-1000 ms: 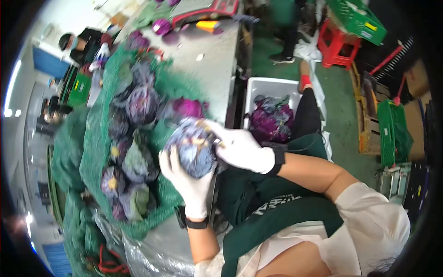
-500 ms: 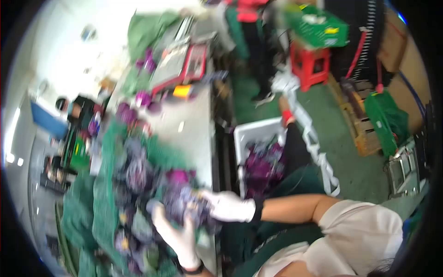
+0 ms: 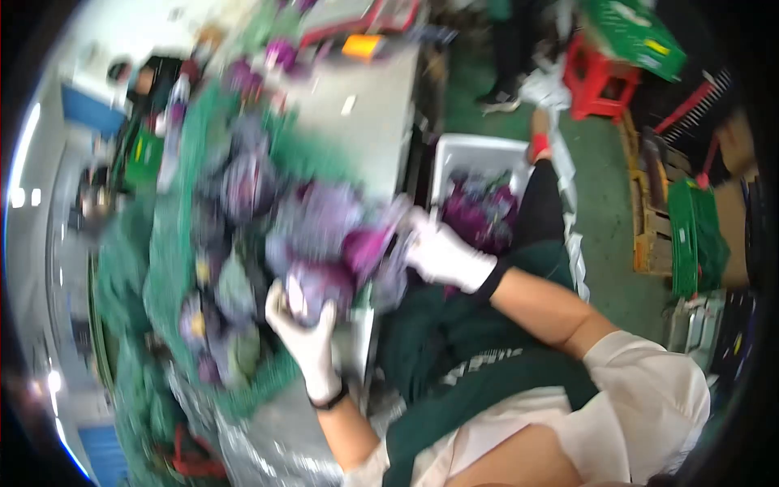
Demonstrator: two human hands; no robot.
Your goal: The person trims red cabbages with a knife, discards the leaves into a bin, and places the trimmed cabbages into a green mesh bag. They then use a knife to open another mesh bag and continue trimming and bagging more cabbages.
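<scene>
My left hand [image 3: 304, 333], in a white glove, curls round the near side of a purple cabbage [image 3: 324, 284] at the table's edge. Its fingers and thumb press on the smooth, shiny head. Gloved in white too, my right hand [image 3: 446, 253] grips purple cabbage leaves [image 3: 381, 247] just right of that head; the leaves are blurred by motion. Large dull outer leaves [image 3: 320, 219] spread behind the head. Further left, more purple cabbages [image 3: 247, 187] lie on an opened green mesh sack [image 3: 174, 252].
A white tub [image 3: 479, 143] holding purple leaves stands on the floor beside the table [image 3: 369, 122]. Beyond are a red stool [image 3: 600, 81] with a green crate [image 3: 637, 36] on it, a wooden pallet [image 3: 649, 219] and another person's legs [image 3: 511, 57]. An orange object [image 3: 362, 46] lies on the table.
My right hand has moved away from the cabbage towards the tub side, drawing leaves with it. The head in my left hand now shows a smoother surface. The whole view has shifted.
</scene>
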